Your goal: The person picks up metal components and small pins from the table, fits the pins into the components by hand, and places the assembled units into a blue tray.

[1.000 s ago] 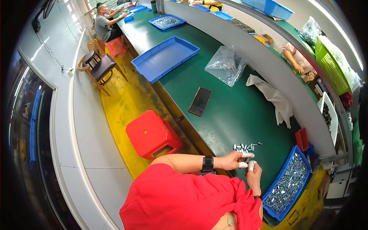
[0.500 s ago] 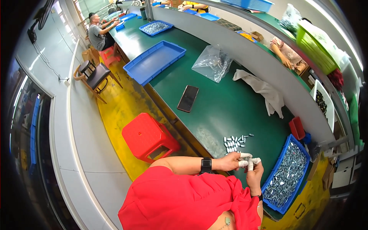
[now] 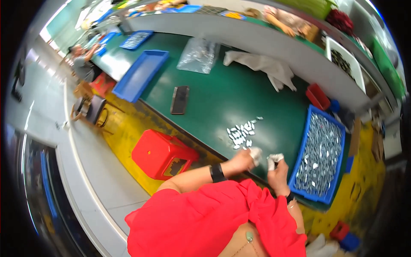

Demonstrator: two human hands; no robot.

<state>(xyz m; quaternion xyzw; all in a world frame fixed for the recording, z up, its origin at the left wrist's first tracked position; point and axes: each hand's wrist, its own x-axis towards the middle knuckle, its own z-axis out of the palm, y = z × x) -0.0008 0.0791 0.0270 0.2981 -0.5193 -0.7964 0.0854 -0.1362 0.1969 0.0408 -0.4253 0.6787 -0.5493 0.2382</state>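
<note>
My left hand (image 3: pixel 244 161), white coverings on its fingers, is at the front edge of the green table (image 3: pixel 205 100), just below a small cluster of shiny silvery pieces (image 3: pixel 240 134). Motion smears its fingertips, so whether they hold anything is hidden. To its right, a short gap away, my right hand (image 3: pixel 278 172) has bent, white-covered fingers pinched together; what is between them is too small to make out. Close by on the right stands a blue tray (image 3: pixel 309 195) filled with many similar small shiny pieces (image 3: pixel 320 154).
A dark phone (image 3: pixel 180 100), a clear plastic bag (image 3: pixel 198 58), a whitish cloth (image 3: pixel 261 64) and a flat blue tray (image 3: pixel 141 75) lie farther along the table. A red bin (image 3: pixel 317 97) stands behind the filled tray. At left are a red stool (image 3: pixel 160 150) and a seated person (image 3: pixel 81 64).
My hands, which were together, have come apart; the left has moved left toward the small cluster. The whole view has turned, shifting the table's contents leftward and upward.
</note>
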